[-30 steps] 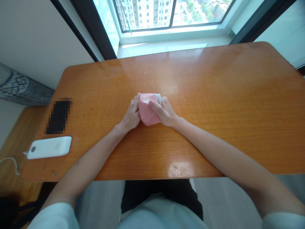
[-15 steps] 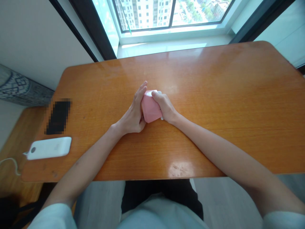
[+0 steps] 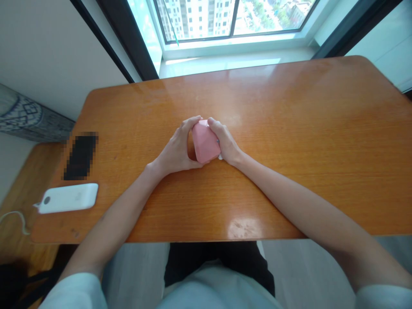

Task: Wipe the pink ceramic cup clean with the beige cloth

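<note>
Between my two hands, over the middle of the wooden table point(image 3: 273, 124), is a small pink box-like object point(image 3: 205, 143) with rounded corners. My left hand point(image 3: 180, 148) curves around its left side, fingertips at the far end and thumb at the near end, with a gap at the palm. On the right, my right hand point(image 3: 227, 143) is closed on the object, its thumb lying over the top far edge. A little of something white point(image 3: 220, 157) shows under the right palm; what it is I cannot make out. The fingers below the object are hidden.
At the table's left end lies a white rectangular device point(image 3: 69, 198) with a cable point(image 3: 19, 216) running off the edge. Behind it is a dark blurred-out rectangle point(image 3: 80, 156). A window point(image 3: 233, 21) with a sill stands beyond the far edge.
My left hand has gone from lying flat along the object's side to curving around its ends. The pink object has turned slightly, and the white at its far end shows less.
</note>
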`<state>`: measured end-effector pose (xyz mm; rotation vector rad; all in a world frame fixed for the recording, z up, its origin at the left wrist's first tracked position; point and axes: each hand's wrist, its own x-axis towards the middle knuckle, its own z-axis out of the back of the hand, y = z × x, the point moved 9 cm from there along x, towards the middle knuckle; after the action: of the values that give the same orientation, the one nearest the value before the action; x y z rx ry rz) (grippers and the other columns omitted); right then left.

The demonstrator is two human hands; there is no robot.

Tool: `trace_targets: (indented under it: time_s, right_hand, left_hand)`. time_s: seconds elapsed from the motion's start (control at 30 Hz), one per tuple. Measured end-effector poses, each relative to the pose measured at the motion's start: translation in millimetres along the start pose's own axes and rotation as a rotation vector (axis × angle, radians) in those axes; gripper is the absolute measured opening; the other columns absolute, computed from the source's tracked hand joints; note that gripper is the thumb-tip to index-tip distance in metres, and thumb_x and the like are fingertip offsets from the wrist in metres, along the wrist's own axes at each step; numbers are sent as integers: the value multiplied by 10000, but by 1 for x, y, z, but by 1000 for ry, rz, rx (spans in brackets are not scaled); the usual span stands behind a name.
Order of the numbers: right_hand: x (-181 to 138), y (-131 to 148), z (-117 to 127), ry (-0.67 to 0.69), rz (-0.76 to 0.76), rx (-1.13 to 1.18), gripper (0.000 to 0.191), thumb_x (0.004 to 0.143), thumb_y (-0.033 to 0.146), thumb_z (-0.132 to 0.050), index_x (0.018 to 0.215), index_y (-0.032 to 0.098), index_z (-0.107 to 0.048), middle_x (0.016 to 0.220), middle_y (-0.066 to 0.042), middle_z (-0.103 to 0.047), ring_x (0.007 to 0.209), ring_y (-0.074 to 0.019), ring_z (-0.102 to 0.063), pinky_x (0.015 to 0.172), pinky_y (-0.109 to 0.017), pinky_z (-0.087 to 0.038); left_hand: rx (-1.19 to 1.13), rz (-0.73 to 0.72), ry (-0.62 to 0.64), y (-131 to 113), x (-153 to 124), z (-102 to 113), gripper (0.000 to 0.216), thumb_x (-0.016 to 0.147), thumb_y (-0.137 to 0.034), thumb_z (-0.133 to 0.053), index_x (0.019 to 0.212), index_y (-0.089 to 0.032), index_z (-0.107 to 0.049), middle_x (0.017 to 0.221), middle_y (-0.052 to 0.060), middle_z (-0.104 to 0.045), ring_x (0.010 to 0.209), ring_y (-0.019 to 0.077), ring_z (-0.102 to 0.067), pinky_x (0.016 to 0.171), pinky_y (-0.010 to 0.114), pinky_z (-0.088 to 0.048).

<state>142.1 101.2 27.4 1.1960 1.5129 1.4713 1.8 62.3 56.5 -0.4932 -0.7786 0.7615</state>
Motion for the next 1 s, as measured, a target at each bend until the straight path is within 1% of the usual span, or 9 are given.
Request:
trace_targets:
  time_s: [0.17, 0.27, 0.4, 0.53, 0.67, 0.77, 0.87, 0.93, 1.0]
  right_hand:
    - [-8, 10, -2, 35, 72, -64, 660, 1062, 849, -546, 853, 227, -619, 765, 14, -552, 680, -140, -484, 606, -308, -388]
    - [-13, 21, -7, 79, 115, -123, 653, 1062, 831, -570, 832, 221, -609, 753, 17, -538, 676, -136, -470, 615, -313, -376]
    - [-18, 36, -12, 117, 204, -194, 633, 1059, 794, -614, 787, 225, -566, 745, 22, -517, 677, -131, -440, 617, -315, -349]
    - [-19, 37, -13, 111, 233, -251, 650, 1043, 814, -608, 753, 240, -513, 695, 36, -456, 654, -131, -401, 592, -314, -300]
    - [-19, 39, -14, 97, 238, -253, 651, 1049, 813, -588, 747, 244, -493, 692, 37, -452, 645, -129, -408, 596, -315, -308]
    - [-19, 40, -15, 93, 225, -261, 648, 1044, 817, -589, 761, 241, -508, 709, 31, -483, 655, -130, -422, 599, -315, -321]
    - [-18, 38, -15, 104, 195, -220, 625, 1043, 813, -600, 817, 231, -562, 755, 24, -535, 685, -135, -447, 623, -306, -375]
    - [-17, 34, -15, 116, 175, -186, 602, 1052, 792, -609, 850, 225, -588, 771, 25, -555, 701, -137, -466, 646, -300, -407]
    - [-16, 31, -15, 128, 165, -154, 571, 1074, 758, -605, 891, 217, -623, 813, 16, -597, 730, -141, -501, 675, -297, -438]
  left_hand:
    - [-15, 89, -33, 5, -2, 2, 1352, 639, -674, -1065, 1723, -318, -340, 1668, 161, -588, 1443, 406, -674, 1220, 610, -579]
    - [-81, 134, -27, 10, -3, -1, 1250, 655, -713, -1036, 1668, -285, -440, 1543, 163, -674, 1346, 401, -713, 1137, 592, -609]
    - [-171, 161, 17, 13, 1, -6, 1041, 753, -867, -900, 1526, -228, -619, 1470, 180, -721, 1373, 424, -696, 1192, 610, -573]
    - [-201, 215, 51, 17, 3, -6, 1085, 766, -985, -794, 1513, -208, -673, 1532, 208, -707, 1432, 471, -662, 1284, 671, -491]
    - [-184, 185, 33, 20, -2, -6, 1197, 787, -1023, -743, 1670, -240, -543, 1763, 222, -518, 1685, 508, -433, 1431, 714, -285]
    - [-205, 69, 33, 18, -4, -9, 1313, 768, -983, -816, 1789, -311, -338, 1889, 198, -314, 1745, 503, -354, 1425, 707, -326]
    - [-189, -50, 9, 13, -3, -9, 1519, 659, -943, -935, 1830, -409, -128, 1937, 168, -177, 1764, 519, -319, 1386, 728, -391]
    - [-148, -112, -17, 8, -3, -8, 1585, 614, -912, -984, 1824, -438, -76, 1945, 165, -142, 1776, 527, -288, 1381, 755, -384]
    - [-91, -172, -39, 0, -2, -8, 1539, 635, -867, -1009, 1809, -444, -109, 1944, 164, -145, 1791, 522, -255, 1396, 774, -352]
